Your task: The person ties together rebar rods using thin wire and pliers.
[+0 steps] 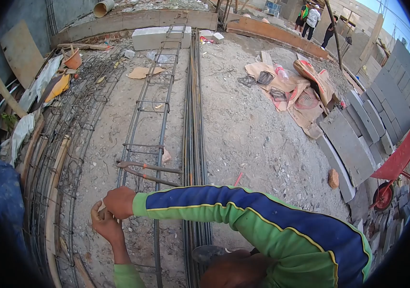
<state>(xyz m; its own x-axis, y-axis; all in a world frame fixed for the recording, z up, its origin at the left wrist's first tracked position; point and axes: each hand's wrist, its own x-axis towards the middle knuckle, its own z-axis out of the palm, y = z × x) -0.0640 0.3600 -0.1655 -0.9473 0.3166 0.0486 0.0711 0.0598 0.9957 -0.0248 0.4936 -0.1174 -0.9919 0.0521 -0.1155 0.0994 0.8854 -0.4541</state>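
My right hand (120, 202), in a green and blue sleeve, is closed in a fist at the left bar of a long rebar cage (162, 144). Just below it, my left hand (106, 226) has its fingers bent and pinched close to the right one. Whatever the fingers of either hand hold is too small or hidden to make out. Beyond my hands, a pair of pincers (154, 167) lies across the cage, its jaws to the left and its handles pointing right.
A bundle of straight bars (194, 120) runs beside the cage. More tied cages (82, 105) lie left. A white block (159, 38) sits under the far end. Torn paper sacks (305, 98), grey slabs (346, 139) and a red wheelbarrow (397, 153) stand right. Several people (312, 21) are far off.
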